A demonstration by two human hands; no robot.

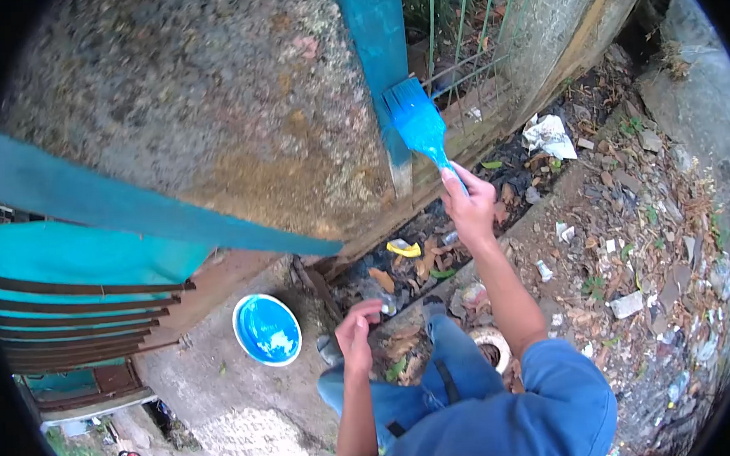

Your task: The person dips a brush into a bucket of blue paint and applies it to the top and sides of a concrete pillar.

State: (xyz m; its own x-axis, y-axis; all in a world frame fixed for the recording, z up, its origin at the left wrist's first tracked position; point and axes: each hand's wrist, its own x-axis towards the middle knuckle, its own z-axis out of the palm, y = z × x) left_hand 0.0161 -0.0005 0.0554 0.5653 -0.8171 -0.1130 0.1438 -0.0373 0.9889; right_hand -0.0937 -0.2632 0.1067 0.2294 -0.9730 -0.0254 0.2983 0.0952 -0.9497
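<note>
Right fingers (472, 180) gripping one brush (421, 124); one bucket (279, 364).

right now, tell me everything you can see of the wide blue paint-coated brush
The wide, flat blue paintbrush is held by its narrow handle in the person's right hand. Wet-looking bright blue paint coats its bristles and broad body, hiding the material beneath. The body tapers toward the hand. The brush slants up and left in the view, its bristles overlapping the smooth blue-painted upright strip, apparently touching it.
</note>
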